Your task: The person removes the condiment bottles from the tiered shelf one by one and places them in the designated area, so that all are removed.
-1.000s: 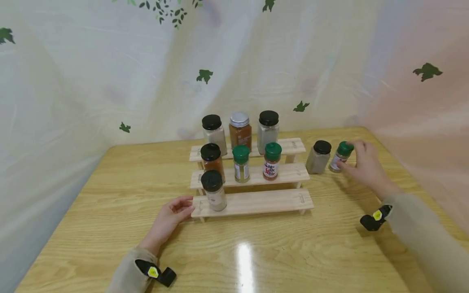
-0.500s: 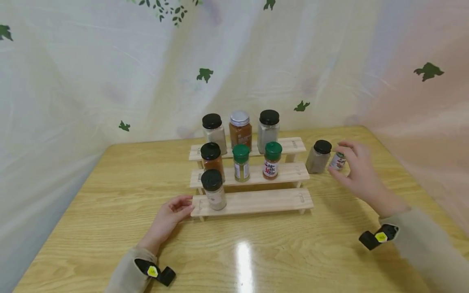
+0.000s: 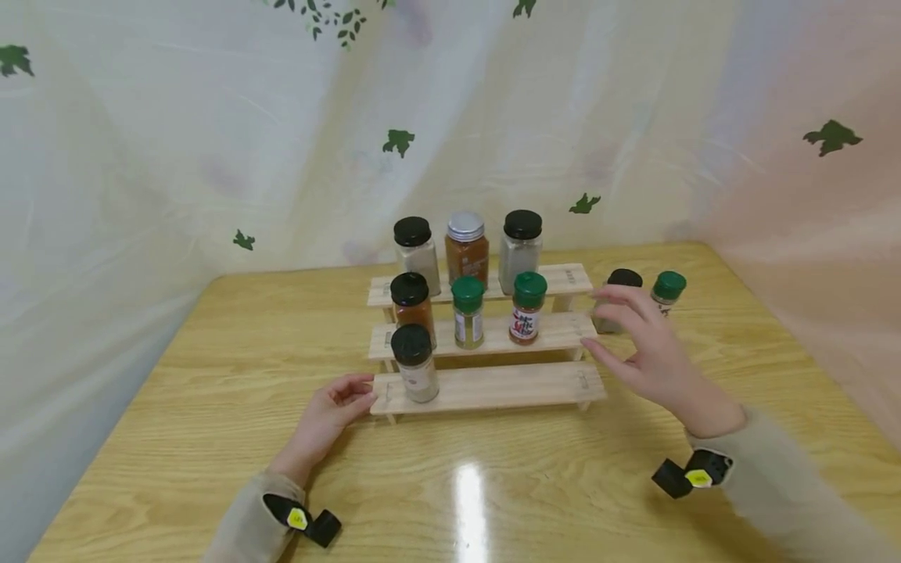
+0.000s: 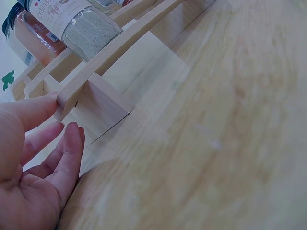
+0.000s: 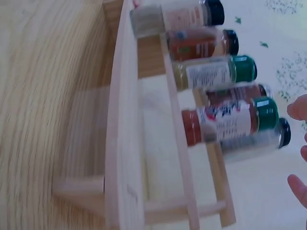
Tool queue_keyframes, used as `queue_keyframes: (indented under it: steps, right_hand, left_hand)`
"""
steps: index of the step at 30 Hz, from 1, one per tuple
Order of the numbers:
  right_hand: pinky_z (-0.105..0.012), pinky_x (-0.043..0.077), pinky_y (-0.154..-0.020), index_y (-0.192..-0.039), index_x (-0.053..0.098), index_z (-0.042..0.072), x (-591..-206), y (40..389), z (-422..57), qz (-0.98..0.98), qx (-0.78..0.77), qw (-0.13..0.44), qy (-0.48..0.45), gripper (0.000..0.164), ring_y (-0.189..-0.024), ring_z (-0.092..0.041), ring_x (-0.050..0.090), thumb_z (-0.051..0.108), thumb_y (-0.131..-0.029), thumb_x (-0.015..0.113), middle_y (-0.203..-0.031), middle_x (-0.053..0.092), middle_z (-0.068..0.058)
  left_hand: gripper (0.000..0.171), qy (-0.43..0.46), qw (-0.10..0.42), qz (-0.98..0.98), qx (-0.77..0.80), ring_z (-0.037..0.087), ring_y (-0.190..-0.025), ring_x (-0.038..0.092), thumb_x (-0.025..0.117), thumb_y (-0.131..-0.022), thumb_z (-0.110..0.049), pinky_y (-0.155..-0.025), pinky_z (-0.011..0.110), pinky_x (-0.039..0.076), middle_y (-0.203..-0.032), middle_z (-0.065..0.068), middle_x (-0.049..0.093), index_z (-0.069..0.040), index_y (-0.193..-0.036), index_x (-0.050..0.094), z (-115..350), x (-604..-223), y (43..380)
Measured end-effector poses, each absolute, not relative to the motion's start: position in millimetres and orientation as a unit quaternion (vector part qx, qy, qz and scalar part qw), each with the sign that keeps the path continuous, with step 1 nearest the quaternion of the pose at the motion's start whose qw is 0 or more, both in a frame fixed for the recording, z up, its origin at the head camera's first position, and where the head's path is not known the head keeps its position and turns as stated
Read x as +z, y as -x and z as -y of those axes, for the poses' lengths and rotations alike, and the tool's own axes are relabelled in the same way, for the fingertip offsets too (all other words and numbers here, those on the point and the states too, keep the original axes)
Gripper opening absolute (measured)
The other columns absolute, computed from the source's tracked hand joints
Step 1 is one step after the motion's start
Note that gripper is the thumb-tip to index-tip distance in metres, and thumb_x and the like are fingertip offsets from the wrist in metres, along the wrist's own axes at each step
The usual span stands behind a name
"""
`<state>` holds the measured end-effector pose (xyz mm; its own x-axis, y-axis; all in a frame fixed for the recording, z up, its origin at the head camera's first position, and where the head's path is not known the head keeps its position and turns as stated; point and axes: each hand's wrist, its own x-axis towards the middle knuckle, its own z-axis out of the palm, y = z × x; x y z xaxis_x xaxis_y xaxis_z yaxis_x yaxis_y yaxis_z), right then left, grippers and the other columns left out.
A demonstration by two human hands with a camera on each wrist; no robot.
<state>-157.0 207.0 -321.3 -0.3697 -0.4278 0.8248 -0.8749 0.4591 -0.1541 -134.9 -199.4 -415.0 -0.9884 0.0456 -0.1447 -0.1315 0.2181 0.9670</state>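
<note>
A three-tier wooden spice rack (image 3: 507, 386) stands on the table. My left hand (image 3: 320, 422) holds the left end of its lowest shelf, the thumb (image 4: 41, 109) against the board's end. Near the rack's right end hovers my right hand (image 3: 651, 356), fingers spread, holding nothing. A black-lidded jar (image 3: 418, 379) stands at the left of the lowest shelf. The middle shelf bears a black-lidded jar (image 3: 411, 293), a green-lidded jar (image 3: 468, 309) and a red spice jar with green lid (image 3: 525, 317). Three larger jars, including a silver-lidded one (image 3: 468, 254), fill the top shelf.
Right of the rack, partly behind my right hand, are a black-lidded jar (image 3: 625, 278) and a small green-lidded jar (image 3: 669, 286) on the wooden table (image 3: 394, 493). A pale patterned curtain (image 3: 317, 156) hangs behind.
My right hand has moved left from the small green-lidded jar, which stays on the table, to the rack's right end. The left hand keeps its place at the rack.
</note>
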Motion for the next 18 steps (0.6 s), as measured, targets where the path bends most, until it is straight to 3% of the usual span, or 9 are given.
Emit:
queue_keyframes:
  steps: [4,13,18]
  right_hand:
    - [-0.015,0.034,-0.1,-0.095,0.06,-0.007,-323,155,-189,0.749,0.332,0.361,-0.444,0.042,-0.113,-0.018,0.048,0.035,-0.095,0.055,-0.109,0.054,-0.027]
    - [-0.018,0.037,-0.101,-0.105,0.059,0.0,-328,150,-151,0.74,0.368,0.309,-0.472,0.037,-0.11,-0.026,0.051,0.035,-0.095,0.054,-0.116,0.052,-0.023]
    - [-0.031,0.042,-0.096,-0.107,0.058,0.001,-331,149,-130,0.746,0.357,0.294,-0.479,0.037,-0.109,-0.03,0.049,0.036,-0.095,0.051,-0.118,0.05,-0.022]
  left_hand:
    - [0.037,0.027,0.068,-0.776,0.626,0.003,-0.086,0.057,0.063,-0.089,-0.002,-0.074,0.015,0.048,-0.096,0.002,0.059,0.008,-0.123,0.055,199,-416,135]
    - [0.037,0.023,0.067,-0.785,0.615,0.003,-0.087,0.056,0.063,-0.09,-0.005,-0.074,0.015,0.048,-0.098,0.003,0.059,0.007,-0.124,0.055,201,-414,136]
    - [0.038,0.025,0.073,-0.781,0.62,0.003,-0.087,0.056,0.062,-0.09,-0.004,-0.074,0.015,0.048,-0.098,0.002,0.059,0.007,-0.125,0.054,200,-414,136]
